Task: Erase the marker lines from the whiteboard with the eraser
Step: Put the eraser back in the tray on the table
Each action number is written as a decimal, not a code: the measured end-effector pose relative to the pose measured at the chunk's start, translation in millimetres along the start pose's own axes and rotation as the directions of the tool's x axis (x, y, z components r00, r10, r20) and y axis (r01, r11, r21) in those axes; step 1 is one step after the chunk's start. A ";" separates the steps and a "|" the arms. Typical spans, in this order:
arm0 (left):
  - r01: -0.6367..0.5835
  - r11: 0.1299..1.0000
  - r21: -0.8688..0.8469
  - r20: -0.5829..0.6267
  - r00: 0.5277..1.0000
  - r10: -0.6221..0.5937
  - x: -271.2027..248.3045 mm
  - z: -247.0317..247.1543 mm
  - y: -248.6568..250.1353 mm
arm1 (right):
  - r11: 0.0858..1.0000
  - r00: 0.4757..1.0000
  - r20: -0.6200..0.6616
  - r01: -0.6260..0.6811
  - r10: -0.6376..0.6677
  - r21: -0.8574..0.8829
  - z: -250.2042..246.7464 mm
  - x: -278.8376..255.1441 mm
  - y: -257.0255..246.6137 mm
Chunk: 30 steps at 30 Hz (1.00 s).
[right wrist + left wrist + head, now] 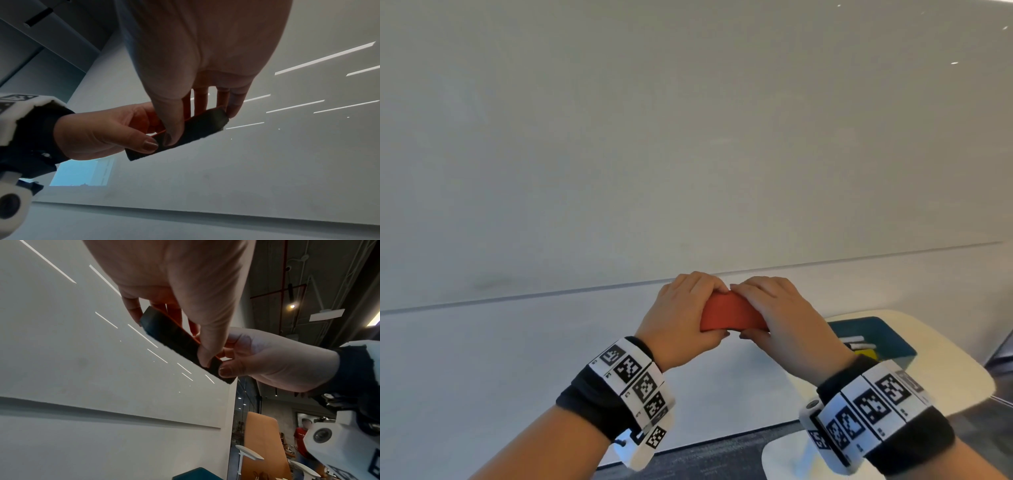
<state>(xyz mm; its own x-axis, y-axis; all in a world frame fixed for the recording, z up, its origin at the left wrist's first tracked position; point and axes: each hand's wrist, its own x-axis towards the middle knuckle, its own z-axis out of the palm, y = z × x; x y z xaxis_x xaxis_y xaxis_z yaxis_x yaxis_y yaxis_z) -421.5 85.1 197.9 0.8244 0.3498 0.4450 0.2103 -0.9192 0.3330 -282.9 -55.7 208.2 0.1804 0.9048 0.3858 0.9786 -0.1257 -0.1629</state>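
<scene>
Both hands hold the eraser [729,313] level in front of the whiteboard's [688,137] lower edge. Its red back faces me; the dark felt side [176,339] shows in the wrist views. My left hand [698,308] grips the left end, fingers over the top and thumb underneath. My right hand [760,315] grips the right end the same way. I see no marker lines on the board in the head view, only a faint smudge [493,281] low on the left. The eraser [197,129] is held slightly off the board.
A blue bin [887,332] with markers sits on a round white table [945,370] at the lower right. Bright reflected light streaks [324,60] lie on the board. An orange chair [265,443] and a distant person [301,444] are beyond the wall's end.
</scene>
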 end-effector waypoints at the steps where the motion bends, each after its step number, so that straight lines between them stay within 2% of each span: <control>1: -0.003 1.000 -0.002 -0.001 1.000 0.003 6.2 10.1 7.4 | 1.000 1.000 0.009 -0.008 0.008 -0.005 -2.6 -4.6 12.4; 8: -0.008 1.000 -0.017 0.016 1.000 0.009 65.9 109.7 80.1 | 0.996 0.991 0.109 -0.081 0.084 -0.024 -25.5 -53.9 137.1; 14: -0.009 0.999 -0.032 0.097 0.995 0.012 109.1 176.4 114.9 | 0.983 0.969 0.168 -0.179 0.181 -0.025 -24.8 -85.9 220.1; 23: -0.012 0.999 -0.033 0.278 0.960 0.020 163.1 263.4 125.9 | 0.946 0.921 0.229 -0.324 0.316 0.000 9.8 -107.2 311.0; 30: -0.006 1.000 0.000 0.393 0.920 0.005 183.6 315.4 113.9 | 0.907 0.880 0.259 -0.420 0.398 0.033 50.4 -111.1 353.2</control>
<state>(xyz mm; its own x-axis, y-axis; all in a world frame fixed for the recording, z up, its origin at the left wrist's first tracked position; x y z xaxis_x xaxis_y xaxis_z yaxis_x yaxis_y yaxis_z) -80.4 -12.4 55.3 0.9656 0.2458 0.0847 0.2054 -0.9210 0.3309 37.7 -180.1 62.1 0.5226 0.8517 0.0395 0.8086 -0.4804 -0.3398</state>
